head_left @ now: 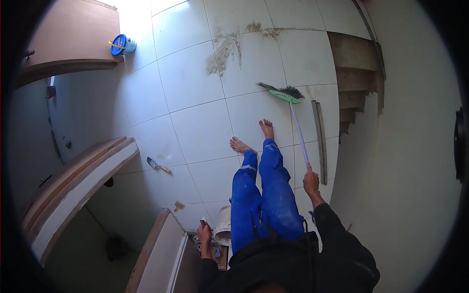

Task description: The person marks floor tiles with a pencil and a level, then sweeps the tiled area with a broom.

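Observation:
My right hand (pixel 311 182) is wrapped round the pale handle of a broom (pixel 299 129). Its green head (pixel 284 96) with dark bristles rests on the white tiled floor, ahead of my bare feet. Low on the left, my left hand (pixel 205 235) is closed, with a small pale edge showing at the fingers; what it holds is too small to name. Beside that hand stands a whitish bucket (pixel 223 228), partly hidden by my blue trouser leg. A brown smear of dirt (pixel 224 54) lies on the tiles beyond the broom.
On the left floor lie a trowel (pixel 159 166) and a small yellowish block or brush (pixel 179 205). A blue-lidded bucket (pixel 123 45) stands by the far-left door (pixel 73 34). Two long bars (pixel 320 141) lie right of the broom, near descending steps (pixel 351 78) and the wall.

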